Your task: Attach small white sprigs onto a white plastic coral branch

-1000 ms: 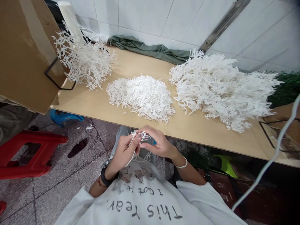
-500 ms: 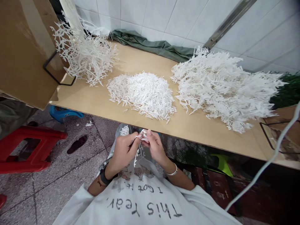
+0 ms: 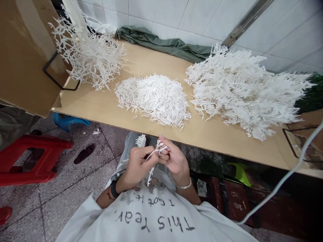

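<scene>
Above my lap, close to the table's front edge, both hands meet. My left hand [image 3: 141, 163] pinches a thin white artificial twig [image 3: 150, 176], whose branching end hangs below the fingers. In my right hand [image 3: 175, 158], held palm-up with curled fingers, is a small bunch of white twig pieces [image 3: 160, 146]. A strand runs between the two hands; where it joins is hidden by the fingers. On the table beyond lies a heap of short white pieces [image 3: 161, 99]. Another small white clump [image 3: 140, 140] rests on my lap, left of the hands.
A large pile of white branches [image 3: 247, 94] covers the table's [image 3: 121, 122] right side. More branches [image 3: 91, 57] stand at the left beside a cardboard box [image 3: 25, 60]. Green cloth [image 3: 166, 45] lies along the wall. A red stool [image 3: 32, 161] is at left; a pale cable [image 3: 285, 181] crosses at right.
My right hand has turned more palm-up, showing the white pieces in its fingers. Both hands have shifted slightly right, and the hanging twig has moved with them. The view has tilted a little.
</scene>
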A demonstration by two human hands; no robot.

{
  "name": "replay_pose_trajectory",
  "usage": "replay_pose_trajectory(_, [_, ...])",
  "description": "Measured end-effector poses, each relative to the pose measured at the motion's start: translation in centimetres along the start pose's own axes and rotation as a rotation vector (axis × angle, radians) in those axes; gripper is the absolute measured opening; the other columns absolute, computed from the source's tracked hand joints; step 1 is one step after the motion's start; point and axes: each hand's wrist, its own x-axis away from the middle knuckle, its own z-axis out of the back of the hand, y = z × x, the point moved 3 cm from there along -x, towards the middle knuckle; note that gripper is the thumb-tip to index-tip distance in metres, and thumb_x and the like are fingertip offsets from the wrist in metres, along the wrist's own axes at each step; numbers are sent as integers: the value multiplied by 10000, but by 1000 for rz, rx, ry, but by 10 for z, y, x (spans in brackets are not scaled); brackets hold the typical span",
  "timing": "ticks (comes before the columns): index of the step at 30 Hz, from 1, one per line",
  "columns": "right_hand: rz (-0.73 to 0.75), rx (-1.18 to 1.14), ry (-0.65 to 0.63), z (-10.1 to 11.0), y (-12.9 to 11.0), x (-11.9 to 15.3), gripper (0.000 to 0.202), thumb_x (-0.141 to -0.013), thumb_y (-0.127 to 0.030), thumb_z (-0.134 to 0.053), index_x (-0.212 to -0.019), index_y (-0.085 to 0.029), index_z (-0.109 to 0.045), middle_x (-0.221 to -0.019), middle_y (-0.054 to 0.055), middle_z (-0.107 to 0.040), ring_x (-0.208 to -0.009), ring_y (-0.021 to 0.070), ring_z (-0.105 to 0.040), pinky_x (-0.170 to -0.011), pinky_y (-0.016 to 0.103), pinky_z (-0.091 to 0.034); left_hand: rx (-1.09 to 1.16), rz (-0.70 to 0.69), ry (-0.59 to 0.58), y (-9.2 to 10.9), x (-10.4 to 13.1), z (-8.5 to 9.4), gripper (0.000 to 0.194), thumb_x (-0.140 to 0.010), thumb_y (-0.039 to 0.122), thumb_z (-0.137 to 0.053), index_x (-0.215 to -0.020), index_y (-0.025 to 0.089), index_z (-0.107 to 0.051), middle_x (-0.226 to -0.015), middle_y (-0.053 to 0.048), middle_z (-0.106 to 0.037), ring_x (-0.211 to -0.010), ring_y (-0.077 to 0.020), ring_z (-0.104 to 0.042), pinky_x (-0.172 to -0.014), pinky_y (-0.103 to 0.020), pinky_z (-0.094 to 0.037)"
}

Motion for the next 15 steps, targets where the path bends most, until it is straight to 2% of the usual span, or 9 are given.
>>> replay_pose_trajectory(2, [225, 111, 90, 24, -26, 11, 666, -658, -597, -660, -528, -196, -144, -423, -90, -107, -355, 31, -79, -355, 221, -98, -42, -14, 73, 0, 9, 8, 368, -844, 166, -466, -554, 157, -241, -539, 34, -205, -496, -61, -208, -473, -226, -170])
replay_pose_trajectory(4, [502, 132, 257, 62, -63, 34, 735, -598, -594, -705, -543, -186, -96, -453, -79, -46, -411, 51, -12, -398, 262, -49, -59, -5, 161, 1, 19, 20, 380, -859, 144, -463, -534, 151, -265, -502, 38, -243, -470, -57, -238, -474, -230, -192])
replay_pose_trajectory(5, [731, 162, 435, 83, -85, 51, 742, -621, -555, -715, -547, -177, -81, -475, -72, -22, -438, 61, 26, -422, 287, -27, -52, 12, 180, 1, 23, 25, 389, -877, 149, -454, -522, 147, -297, -479, 39, -280, -453, -56, -270, -474, -229, -211])
replay_pose_trajectory(6, [887, 186, 616, 101, -104, 66, 728, -634, -551, -709, -535, -175, -94, -480, -61, -27, -443, 74, 28, -446, 315, -14, -31, 29, 183, 2, 26, 29, 398, -897, 163, -447, -515, 144, -337, -463, 37, -323, -442, -57, -313, -477, -225, -238])
replay_pose_trajectory(7, [976, 213, 709, 114, -119, 76, 716, -609, -586, -708, -505, -182, -127, -464, -54, -42, -436, 77, 14, -466, 323, -7, -4, 37, 186, 3, 27, 32, 404, -913, 181, -440, -516, 143, -378, -455, 34, -365, -438, -58, -352, -479, -221, -262])
replay_pose_trajectory(9, [993, 282, 733, 123, -139, 76, 607, -655, -586, -672, -499, -206, -225, -485, -49, -95, -442, 89, -45, -484, 317, -27, 60, 32, 182, 4, 25, 33, 410, -934, 216, -429, -531, 142, -443, -465, 25, -431, -447, -60, -408, -488, -211, -298])
replay_pose_trajectory(10, [975, 353, 704, 119, -145, 66, 556, -688, -551, -650, -508, -209, -251, -502, -46, -122, -448, 91, -82, -485, 307, -48, 92, 21, 176, 5, 22, 32, 416, -941, 231, -422, -537, 141, -460, -471, 22, -445, -450, -60, -417, -488, -205, -306])
replay_pose_trajectory(12, [922, 557, 625, 103, -148, 32, 445, -749, -426, -599, -531, -204, -281, -535, -35, -197, -466, 90, -172, -484, 290, -115, 156, 4, 134, 5, 14, 25, 423, -951, 258, -407, -552, 138, -483, -484, 16, -462, -457, -58, -425, -487, -195, -316])
replay_pose_trajectory(15, [796, 1014, 524, 80, -144, -33, 343, -819, -352, -525, -560, -189, -371, -549, -17, -333, -512, 94, -294, -531, 288, -212, 236, 20, 71, 1, 7, 15, 415, -955, 300, -401, -589, 135, -510, -513, 8, -484, -470, -59, -440, -479, -186, -324])
